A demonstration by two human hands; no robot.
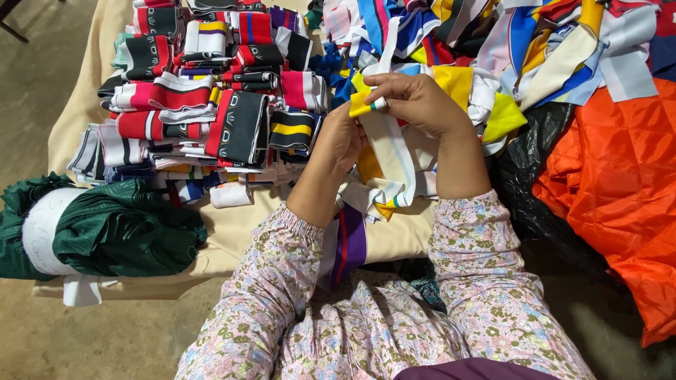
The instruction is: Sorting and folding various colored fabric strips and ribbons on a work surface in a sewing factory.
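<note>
Floral sleeves filled the foreground, both hands raised above a cream cloth. Her left hand and right hand were closed together on a white and yellow fabric strip, pinching its folded top end while the rest hung toward her lap. Folded strips lay stacked to the left, a loose heap behind, green fabric nearby.

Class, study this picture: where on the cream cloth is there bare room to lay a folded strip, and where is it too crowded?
Bare cream cloth shows between the folded strip stack, the green fabric roll and the left hand, plus the left margin beside the stack. Crowded: the loose strip heap behind the right hand.
</note>
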